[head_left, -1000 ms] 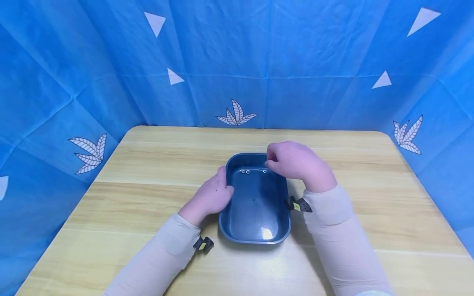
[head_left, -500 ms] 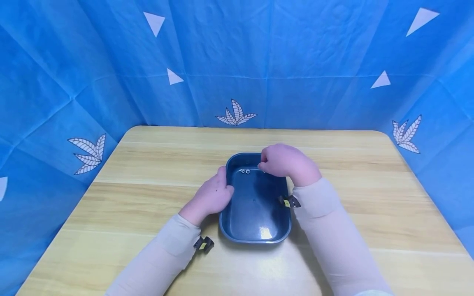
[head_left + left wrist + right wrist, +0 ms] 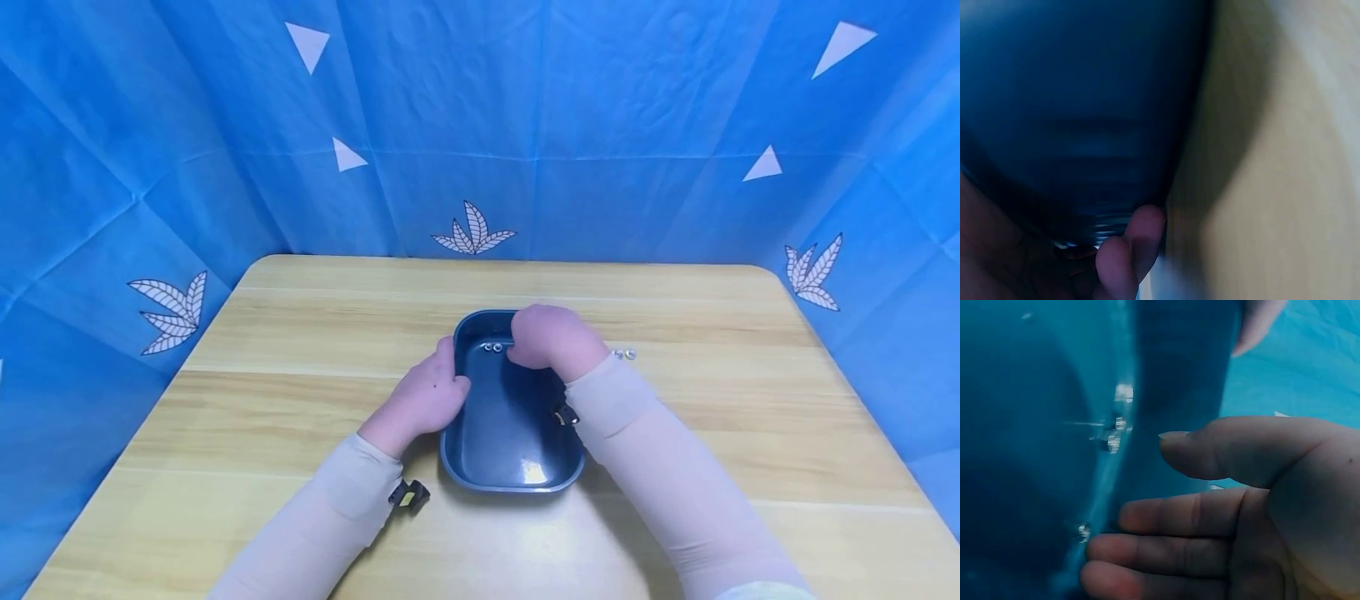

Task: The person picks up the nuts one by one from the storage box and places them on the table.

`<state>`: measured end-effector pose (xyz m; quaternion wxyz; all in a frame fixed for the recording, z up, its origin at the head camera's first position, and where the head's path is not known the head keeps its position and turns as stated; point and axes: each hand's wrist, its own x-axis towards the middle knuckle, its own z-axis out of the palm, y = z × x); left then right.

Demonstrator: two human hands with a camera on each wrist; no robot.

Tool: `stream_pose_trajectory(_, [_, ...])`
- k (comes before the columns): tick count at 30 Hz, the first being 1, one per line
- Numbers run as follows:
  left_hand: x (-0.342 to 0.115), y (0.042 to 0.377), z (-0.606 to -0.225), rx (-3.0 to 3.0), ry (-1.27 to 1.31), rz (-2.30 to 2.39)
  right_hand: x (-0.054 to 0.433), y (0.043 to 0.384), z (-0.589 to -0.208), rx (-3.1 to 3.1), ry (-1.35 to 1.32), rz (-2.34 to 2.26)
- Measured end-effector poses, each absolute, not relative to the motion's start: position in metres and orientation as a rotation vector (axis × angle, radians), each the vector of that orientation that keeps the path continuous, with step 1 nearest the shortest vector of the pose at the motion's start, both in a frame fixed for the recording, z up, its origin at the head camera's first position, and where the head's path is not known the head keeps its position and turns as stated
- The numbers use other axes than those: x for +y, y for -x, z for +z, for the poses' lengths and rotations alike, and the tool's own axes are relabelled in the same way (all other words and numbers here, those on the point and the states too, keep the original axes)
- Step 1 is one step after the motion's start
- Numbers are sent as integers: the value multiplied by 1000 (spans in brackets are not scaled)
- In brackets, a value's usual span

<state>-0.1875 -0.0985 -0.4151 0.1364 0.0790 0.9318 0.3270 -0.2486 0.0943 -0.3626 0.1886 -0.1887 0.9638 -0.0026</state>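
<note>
A deep blue rectangular tray stands on the table. My left hand grips its left rim, thumb over the edge and fingers against the outer wall; the left wrist view shows the fingertips under the tray's outside. Reaching over the far right rim, my right hand is inside the tray at its far end. In the right wrist view its thumb is apart from the extended fingers, whose tips are right beside a small shiny metal nut. More metal nuts lie along the far inner edge.
Two small shiny metal pieces lie on the wooden table, right of the tray, beside my right cuff. A blue cloth with white triangles and leaves hangs behind and around the table.
My right hand has moved left and lower into the tray, now covering the nut at the far right. The metal pieces on the table have come into view. My left hand keeps its grip.
</note>
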Motion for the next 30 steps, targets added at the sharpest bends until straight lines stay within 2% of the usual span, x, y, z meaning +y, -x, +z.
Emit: stream_pose_trajectory(30, [-98, 185, -416, 2707, -233, 972, 87, 244, -384, 2787, 621, 130])
